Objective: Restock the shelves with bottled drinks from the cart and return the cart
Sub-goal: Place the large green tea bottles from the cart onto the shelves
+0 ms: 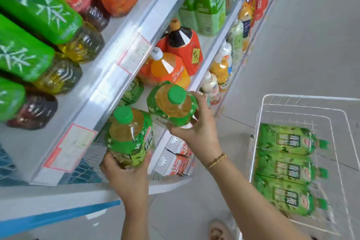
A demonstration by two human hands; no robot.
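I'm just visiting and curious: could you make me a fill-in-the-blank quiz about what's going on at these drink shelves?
1. The left hand grips a bottle with a ____ cap.
2. The bracelet is on the ____ wrist.
3. In the cart lie ____ bottles.

Missing words: green; right; three.

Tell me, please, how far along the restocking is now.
Done: a matching green bottle seems to stand on the shelf already. In hand: the left hand grips the near bottle, the right hand the far bottle, both at that shelf. Left: three bottles lie in the cart, which is not yet returned.
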